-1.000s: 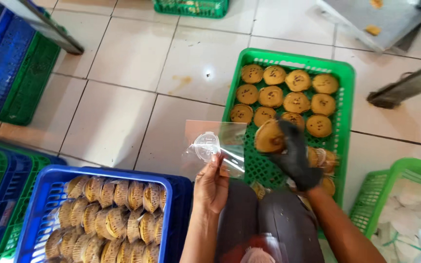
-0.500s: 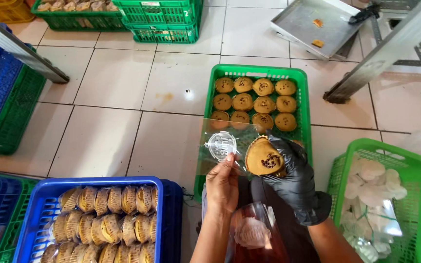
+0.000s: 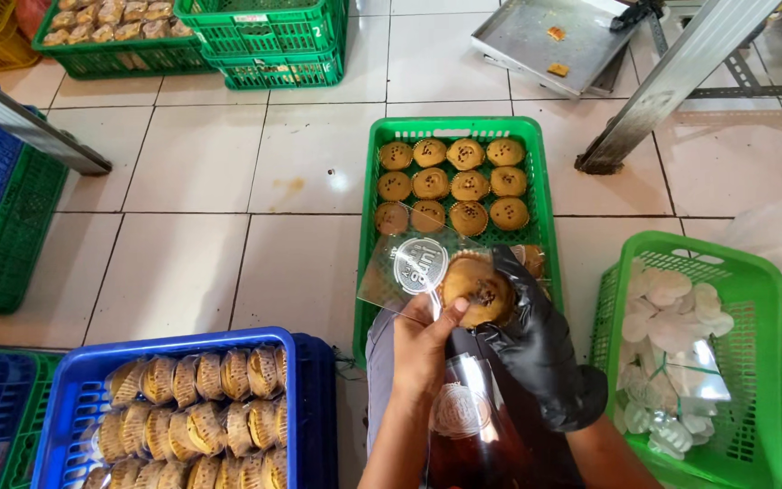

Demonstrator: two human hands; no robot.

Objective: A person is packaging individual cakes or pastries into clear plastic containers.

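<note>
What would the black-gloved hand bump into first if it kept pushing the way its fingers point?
Probably the clear bag that the bare left hand holds open: the gloved right hand presses its round pastry toward it. Depth is uncertain.

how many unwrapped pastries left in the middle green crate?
At least 12 in the green crate: rows of four, four and three, plus one by the gloved right hand. Others may be hidden behind the clear bag.
</note>
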